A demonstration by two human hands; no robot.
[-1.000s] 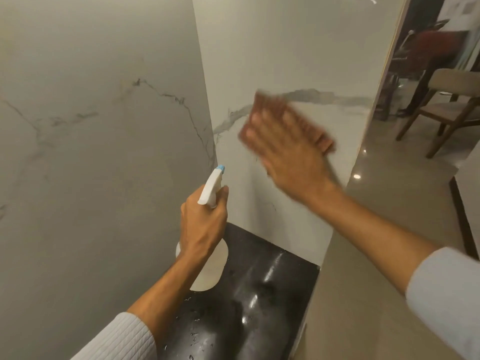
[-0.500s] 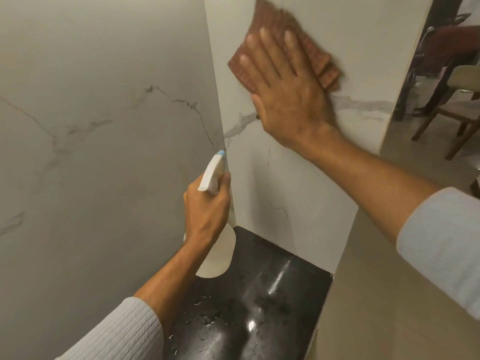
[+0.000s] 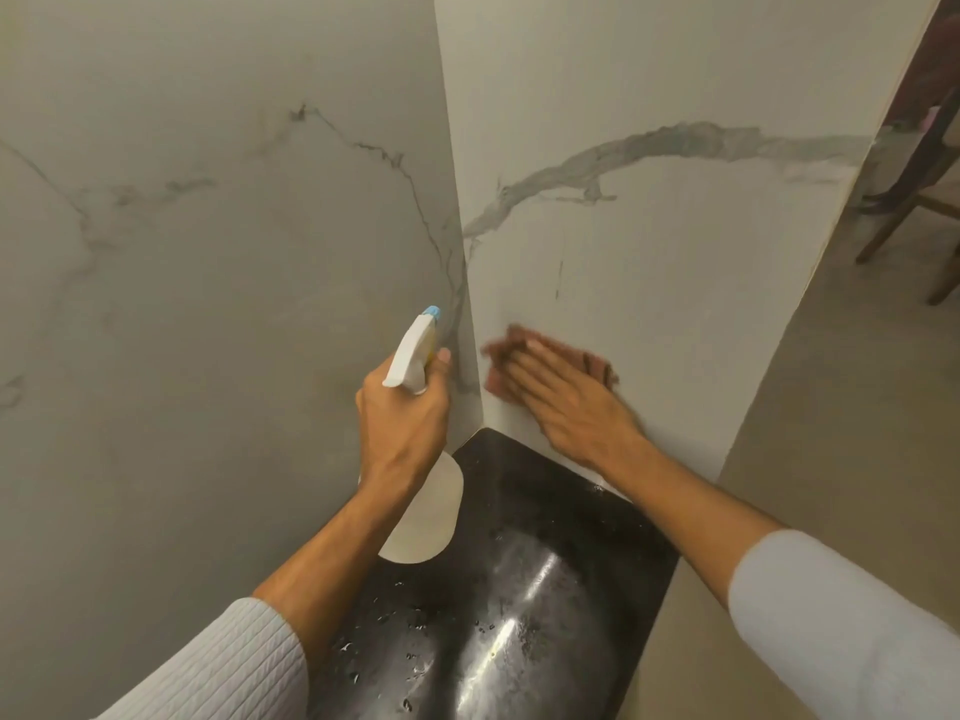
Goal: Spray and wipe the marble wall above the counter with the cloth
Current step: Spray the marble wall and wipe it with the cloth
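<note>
Right hand [image 3: 571, 402] is flat on the cloth [image 3: 601, 367], fingers straight and close together, pressing it to the wall [image 3: 675, 262] low down, just beside the corner and just above the counter [image 3: 519, 563]. The cloth looks soft and thin. I reckon it'll bunch or slide on slick marble, so I'd press through the whole palm at its middle. Left hand [image 3: 402, 413] wraps the bottle [image 3: 410, 363] at the neck, fingers curled, nozzle toward the corner. Bottle looks light, and the neck's the place to hold.

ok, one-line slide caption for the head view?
Right hand presses a brown cloth against the marble wall above the counter; left hand grips a spray bottle.
</note>
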